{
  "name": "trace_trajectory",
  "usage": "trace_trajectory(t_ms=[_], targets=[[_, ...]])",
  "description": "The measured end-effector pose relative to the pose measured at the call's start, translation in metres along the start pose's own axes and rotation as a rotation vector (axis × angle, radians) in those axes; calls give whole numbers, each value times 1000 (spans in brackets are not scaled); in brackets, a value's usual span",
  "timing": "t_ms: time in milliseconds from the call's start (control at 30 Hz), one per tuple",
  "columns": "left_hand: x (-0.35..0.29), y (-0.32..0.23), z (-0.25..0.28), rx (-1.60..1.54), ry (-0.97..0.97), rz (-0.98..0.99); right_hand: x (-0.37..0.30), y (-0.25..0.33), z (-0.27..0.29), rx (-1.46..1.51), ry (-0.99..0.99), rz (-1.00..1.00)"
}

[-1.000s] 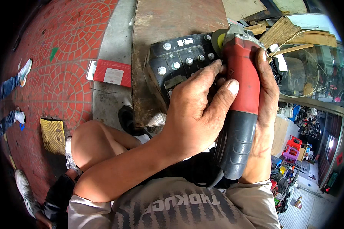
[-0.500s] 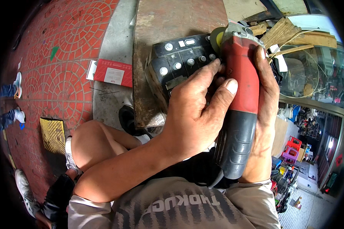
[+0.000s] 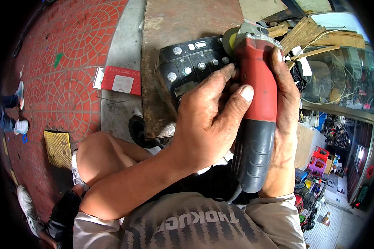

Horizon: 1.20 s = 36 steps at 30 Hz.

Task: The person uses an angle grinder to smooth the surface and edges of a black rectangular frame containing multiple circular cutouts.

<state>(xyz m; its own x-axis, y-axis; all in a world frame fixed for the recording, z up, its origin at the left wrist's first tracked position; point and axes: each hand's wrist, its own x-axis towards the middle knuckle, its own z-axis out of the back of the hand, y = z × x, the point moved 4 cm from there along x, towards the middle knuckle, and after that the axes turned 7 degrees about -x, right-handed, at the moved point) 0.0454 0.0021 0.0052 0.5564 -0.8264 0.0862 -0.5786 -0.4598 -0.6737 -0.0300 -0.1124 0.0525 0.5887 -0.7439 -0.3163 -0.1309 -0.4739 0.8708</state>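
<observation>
At two o'clock, the right hand (image 3: 287,95) grips a scuffed, long red-and-black angle grinder (image 3: 257,99); the left hand (image 3: 205,118) touches it, grip unclear. At twelve: black plastic battery (image 3: 194,58), round-capped. At ten: flat red cardboard box (image 3: 110,79), contents hidden.

The head camera, a wide fisheye, looks down from the wearer's head, its picture darkening toward the rim. The shirt (image 3: 187,226) lies nearest, at the lower edge; the left hand (image 3: 205,120) and right hand (image 3: 286,95) appear close, with red paving (image 3: 81,89) farther off, leftward.
</observation>
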Motion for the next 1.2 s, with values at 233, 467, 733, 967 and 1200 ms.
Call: trace_trajectory(t_ms=[233, 467, 733, 967, 1200], targets=[[-3, -1, 0, 172, 8, -39, 5, 9, 11, -122, 78, 17], [-10, -2, -23, 374, 132, 3, 8, 53, 32, -180, 41, 41], [43, 18, -54, 467, -19, 64, 20, 73, 58, -204, 157, 84], [46, 44, -52, 427, -37, 75, 28, 77, 66, -223, 314, 55], [45, 60, -53, 395, -99, -124, 54, 71, 79, -237, 326, 23]])
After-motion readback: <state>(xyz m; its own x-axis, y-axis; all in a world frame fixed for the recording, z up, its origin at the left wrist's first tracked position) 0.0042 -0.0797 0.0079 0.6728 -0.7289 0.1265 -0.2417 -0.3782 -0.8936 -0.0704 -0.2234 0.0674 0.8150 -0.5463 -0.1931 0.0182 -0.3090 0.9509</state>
